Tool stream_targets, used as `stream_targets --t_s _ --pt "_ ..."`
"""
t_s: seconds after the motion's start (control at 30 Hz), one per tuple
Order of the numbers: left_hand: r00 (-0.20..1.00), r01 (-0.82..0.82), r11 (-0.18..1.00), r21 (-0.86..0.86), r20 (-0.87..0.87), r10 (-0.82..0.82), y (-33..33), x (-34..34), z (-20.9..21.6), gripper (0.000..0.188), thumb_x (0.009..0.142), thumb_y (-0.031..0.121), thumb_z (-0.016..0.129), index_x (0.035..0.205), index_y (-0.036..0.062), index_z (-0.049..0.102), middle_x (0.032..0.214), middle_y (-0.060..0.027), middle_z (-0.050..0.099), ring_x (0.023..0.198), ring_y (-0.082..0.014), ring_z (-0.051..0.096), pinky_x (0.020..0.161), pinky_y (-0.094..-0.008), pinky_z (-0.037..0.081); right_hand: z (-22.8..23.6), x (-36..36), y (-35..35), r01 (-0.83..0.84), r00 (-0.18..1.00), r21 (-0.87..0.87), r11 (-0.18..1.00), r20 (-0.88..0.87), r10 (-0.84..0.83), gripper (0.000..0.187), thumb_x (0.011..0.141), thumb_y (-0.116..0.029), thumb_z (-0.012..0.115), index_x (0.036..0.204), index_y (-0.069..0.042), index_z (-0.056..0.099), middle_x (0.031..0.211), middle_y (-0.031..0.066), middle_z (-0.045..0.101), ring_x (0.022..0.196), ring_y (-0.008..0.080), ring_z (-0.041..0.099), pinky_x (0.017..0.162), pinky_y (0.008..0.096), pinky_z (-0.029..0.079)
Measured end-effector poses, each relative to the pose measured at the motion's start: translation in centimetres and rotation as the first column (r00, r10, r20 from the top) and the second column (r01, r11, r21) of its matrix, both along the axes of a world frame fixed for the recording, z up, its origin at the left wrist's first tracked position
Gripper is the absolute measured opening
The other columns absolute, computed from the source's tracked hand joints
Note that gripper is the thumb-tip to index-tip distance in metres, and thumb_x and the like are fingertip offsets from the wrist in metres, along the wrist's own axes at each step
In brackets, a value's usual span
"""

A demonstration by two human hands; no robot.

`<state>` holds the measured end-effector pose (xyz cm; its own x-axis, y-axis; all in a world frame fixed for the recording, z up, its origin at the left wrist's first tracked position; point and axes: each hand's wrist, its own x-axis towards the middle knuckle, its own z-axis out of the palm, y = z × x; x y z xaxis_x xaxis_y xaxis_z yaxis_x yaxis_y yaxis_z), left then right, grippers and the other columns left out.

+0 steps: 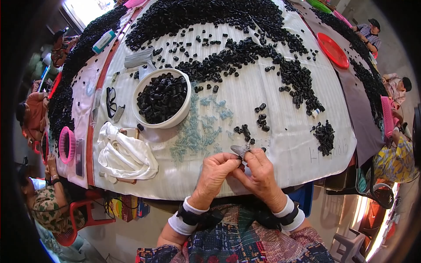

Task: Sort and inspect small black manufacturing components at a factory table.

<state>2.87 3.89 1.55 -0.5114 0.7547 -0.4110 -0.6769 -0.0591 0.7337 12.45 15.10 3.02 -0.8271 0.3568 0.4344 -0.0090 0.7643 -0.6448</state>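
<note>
My left hand [218, 171] and my right hand [258, 172] meet close together over the near part of the white cloth, fingers pinched. A small grey, rounded piece [239, 151] sticks out from my right fingertips; its exact kind is unclear. What my left fingertips pinch is hidden. Just beyond the hands lie several loose black cylindrical parts [262, 117]. A white bowl [186, 105] full of similar black parts [160, 98] stands to the left. Between it and my hands, small translucent bluish pieces [197, 127] are scattered.
Black parts form a large heap [206, 15] at the far side and a small pile [324, 136] at right. A bundled white cloth [125, 153], eyeglasses [111, 101] and grey strips [139, 58] lie left. A red tray [332, 50] sits far right. Other people sit at both sides.
</note>
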Motion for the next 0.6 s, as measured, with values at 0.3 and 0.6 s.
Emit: stream_targets --t_s 0.3,0.6 --pt "0.999 0.036 0.998 -0.048 0.012 -0.035 0.2 -0.1 0.0 0.016 0.086 0.013 0.065 0.093 -0.0019 0.066 0.079 -0.0058 0.066 0.069 -0.0106 0.063 0.06 -0.0215 0.051 -1.0 0.5 1.1 0.044 0.999 0.013 0.999 0.024 -0.044 0.032 0.067 -0.008 0.074 0.092 0.003 0.057 0.086 0.0185 0.056 0.077 0.0354 0.056 0.065 0.0394 0.048" --pt "0.998 0.031 0.999 -0.025 0.055 -0.029 -0.1 -0.6 -0.9 0.014 0.088 0.013 0.064 0.093 -0.0005 0.066 0.08 -0.0049 0.066 0.067 -0.0094 0.061 0.059 -0.02 0.051 -2.0 0.1 0.6 0.027 1.0 -0.031 0.999 -0.007 -0.027 0.028 0.067 -0.006 0.073 0.088 0.003 0.056 0.082 0.0185 0.054 0.073 0.0354 0.055 0.062 0.0399 0.047"
